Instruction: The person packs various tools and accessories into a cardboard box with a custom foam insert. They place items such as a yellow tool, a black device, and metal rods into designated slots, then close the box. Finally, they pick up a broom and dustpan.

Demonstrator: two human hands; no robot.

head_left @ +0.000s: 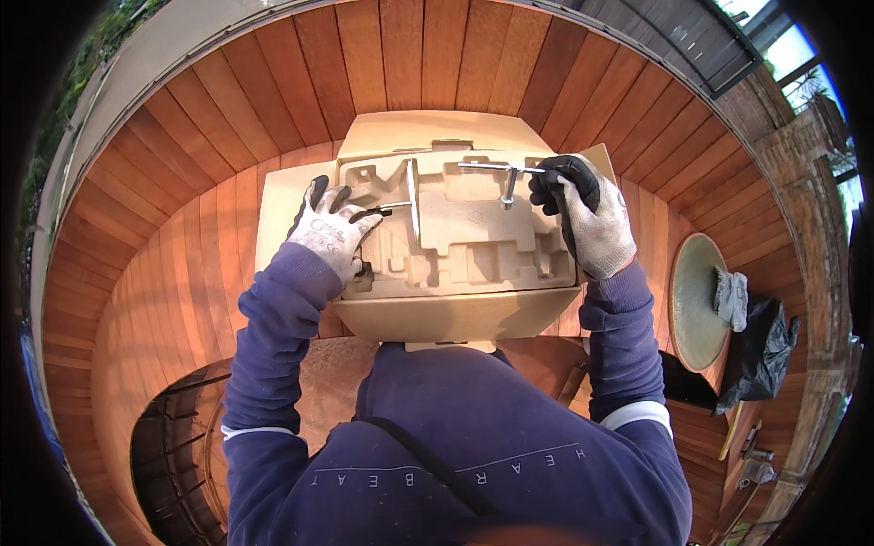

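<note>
Currently, gloved left hand [328,235] at left edge of open cardboard box [455,314], fingers pinching stem of T-shaped metal piece [414,191] over moulded tray [478,214]; gloved right hand [587,211], near right edge, pinching metal bar [487,166] by one end, probably for clearance.

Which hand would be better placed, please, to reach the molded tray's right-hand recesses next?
Probably the right hand: it is at the right edge of the molded tray, holding a metal bar over it. The left hand is opposite, holding a T-shaped piece.
</note>
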